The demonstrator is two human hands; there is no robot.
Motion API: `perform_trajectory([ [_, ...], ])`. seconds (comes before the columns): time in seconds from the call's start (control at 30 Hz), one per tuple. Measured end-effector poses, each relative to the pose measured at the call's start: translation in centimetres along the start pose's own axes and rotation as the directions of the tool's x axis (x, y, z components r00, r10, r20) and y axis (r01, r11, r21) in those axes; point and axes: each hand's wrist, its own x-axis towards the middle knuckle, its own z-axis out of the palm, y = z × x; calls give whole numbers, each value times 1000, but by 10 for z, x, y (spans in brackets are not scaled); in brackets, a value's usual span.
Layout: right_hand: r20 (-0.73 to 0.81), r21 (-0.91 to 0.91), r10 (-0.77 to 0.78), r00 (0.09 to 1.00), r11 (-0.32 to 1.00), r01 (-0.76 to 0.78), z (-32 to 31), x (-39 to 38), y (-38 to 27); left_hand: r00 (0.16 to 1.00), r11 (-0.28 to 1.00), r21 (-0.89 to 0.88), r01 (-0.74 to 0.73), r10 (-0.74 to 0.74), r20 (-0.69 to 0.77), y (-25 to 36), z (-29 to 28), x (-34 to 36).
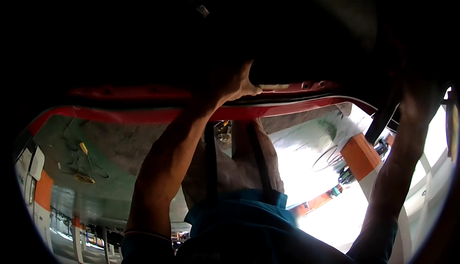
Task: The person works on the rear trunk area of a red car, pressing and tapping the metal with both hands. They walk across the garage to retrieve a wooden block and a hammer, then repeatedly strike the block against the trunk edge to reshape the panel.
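Note:
My left hand [238, 85] reaches over a red painted vehicle-body edge [129, 114] that crosses the view. Its thumb rests by the inner red ledge, stretched apart from the index finger; the other fingers fade into the dark, and nothing shows in its grip. A pale strip [275, 87] lies on the ledge just beside the thumb. On the far right my right arm stretches up along the opening's side. My right hand [418, 84] is lost in shadow there, so its fingers and anything it touches are hidden. A small light-coloured piece [203, 11] shows in the dark interior.
Below the red edge is a greenish floor with a yellow-ended cable [84, 148] and a coil [84, 178] at left. An orange-and-white box-like block [360, 156] stands at right, beside a thin looped hose [326, 158]. Dark bars [383, 120] flank my right arm.

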Motion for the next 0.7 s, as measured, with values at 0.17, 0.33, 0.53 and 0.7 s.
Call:
perform_trajectory([
  [0.17, 301, -114, 358, 884, 934, -339, 112, -46, 29, 998, 999, 38, -36, 34, 54, 12, -1, 12],
  [0.33, 252, -20, 222, 942, 974, -224, 135, -54, 38, 995, 998, 36, -58, 55, 80, 0, 18, 15],
  [0.53, 80, 389, 451, 889, 807, -444, 99, -84, 47, 994, 990, -86, 110, -111, 0, -18, 18, 5],
  [0.7, -112, 446, 636, 764, 719, -533, 75, -129, 108, 983, 977, -141, 158, -141, 121, -4, 14, 43],
])
